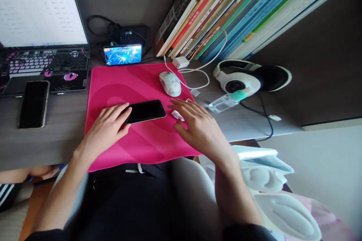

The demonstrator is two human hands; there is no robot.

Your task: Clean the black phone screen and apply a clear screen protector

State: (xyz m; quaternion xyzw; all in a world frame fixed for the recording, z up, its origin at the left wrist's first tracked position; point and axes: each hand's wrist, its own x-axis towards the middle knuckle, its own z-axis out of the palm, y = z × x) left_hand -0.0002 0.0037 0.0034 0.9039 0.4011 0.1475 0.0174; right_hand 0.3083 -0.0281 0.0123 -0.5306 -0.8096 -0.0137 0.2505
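A black-screened smartphone [145, 111] lies on a bright pink desk mat [135, 147]. My left hand [109, 124] is at its left end, with fingers over the far corner and thumb by the near edge, closed around that end. To the right of the phone, my right hand [192, 124] hovers over the mat with its fingers stretched out, holding nothing. A small crumpled white scrap [177, 115] lies between that hand and the phone, partly covered by the fingers. Beyond it sits a patterned computer mouse [170, 83].
A second phone [122, 54] with a lit screen leans behind the mat. At left are a laptop [42, 64] and another phone [34, 104]. Books [198, 15], a white charger [181, 62], headphones [243, 79] and a clear bottle [224, 102] stand to the right.
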